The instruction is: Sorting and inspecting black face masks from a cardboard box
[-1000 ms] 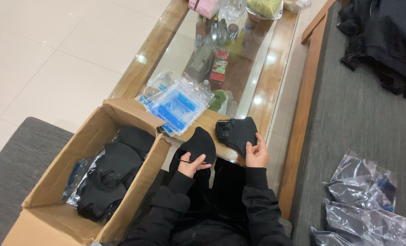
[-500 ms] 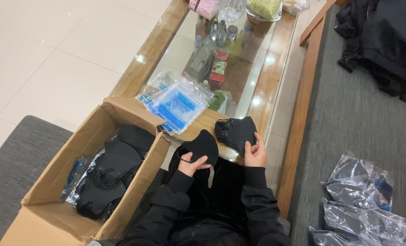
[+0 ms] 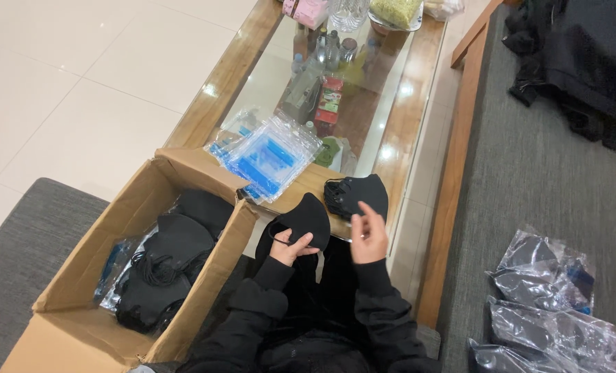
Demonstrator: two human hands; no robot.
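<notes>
Head view: the left hand pinches a black mask by its ear loop at six o'clock; right hand, fingers spread, hovers beside it. Packing looks partway: filled bags at four o'clock, loose masks remain in the box.

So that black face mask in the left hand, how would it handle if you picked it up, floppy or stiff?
The black mask probably flexes easily yet keeps its folded, curved form. Its thin ear loops dangle below the left hand, so they could snag. It seems light: a fingertip grip holds it.
</notes>
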